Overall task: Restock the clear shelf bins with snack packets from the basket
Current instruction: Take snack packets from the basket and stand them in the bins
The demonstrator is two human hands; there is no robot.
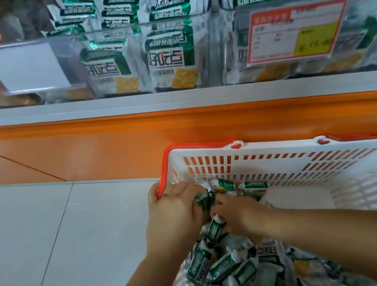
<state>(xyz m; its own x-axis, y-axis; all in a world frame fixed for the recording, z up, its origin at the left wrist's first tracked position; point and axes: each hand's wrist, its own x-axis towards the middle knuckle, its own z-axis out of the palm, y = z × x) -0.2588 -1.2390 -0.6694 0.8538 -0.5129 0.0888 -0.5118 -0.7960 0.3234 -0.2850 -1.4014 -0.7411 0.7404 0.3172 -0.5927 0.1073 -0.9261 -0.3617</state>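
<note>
From my head camera, I look down into a white slotted plastic basket with an orange rim [279,155], which stands on the pale grey tiled floor [39,232] against the orange base of the shelf unit [112,147]. Small green-and-white foil snack packets [221,267] lie heaped in its near, left part; the far right part of its floor shows bare.

My left hand [174,213] is at the basket's left corner, just beside the rim, with fingers curled round a few packets, one poking out between them. My right hand [239,215] meets it from the right, fingers bent and clasping another packet at the knuckles. The two hands touch over the heap.

Above, the clear plastic shelf bins [214,44] hold larger green-and-white biscuit bags [167,57], packed upright. A red and yellow price card [295,32] hangs on the right bin, a blank white card holder [26,67] on the left one.
</note>
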